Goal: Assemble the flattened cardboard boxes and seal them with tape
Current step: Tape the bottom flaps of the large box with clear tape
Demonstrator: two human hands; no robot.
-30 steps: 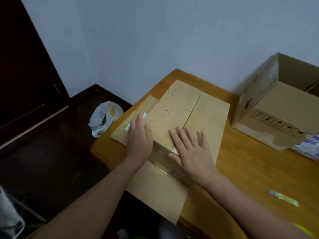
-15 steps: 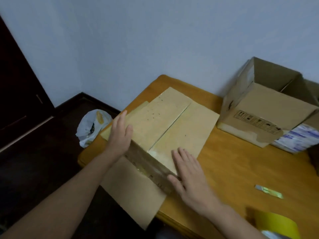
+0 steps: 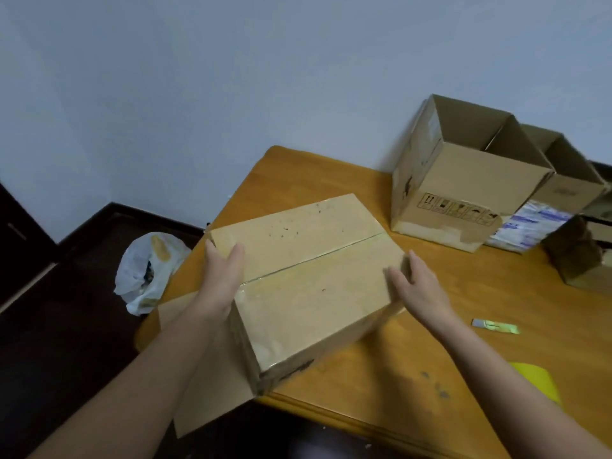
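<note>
Box (image 3: 308,286) on table (image 3: 414,366) corner, taped seam up, left hand (image 3: 221,276) flat against its left end, right hand (image 3: 418,288) spread at its right end, open box (image 3: 463,180) behind bearing handling symbols, unreadable.

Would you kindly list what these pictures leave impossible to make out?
Head view, yellow roll: mostly covered by the right forearm; what it is stays unclear.
Head view, box: its underside faces the table, so it is unseen.
Head view, plastic bag: contents too dark and small.
Head view, brown object: blurred, cut off by the right edge.
</note>
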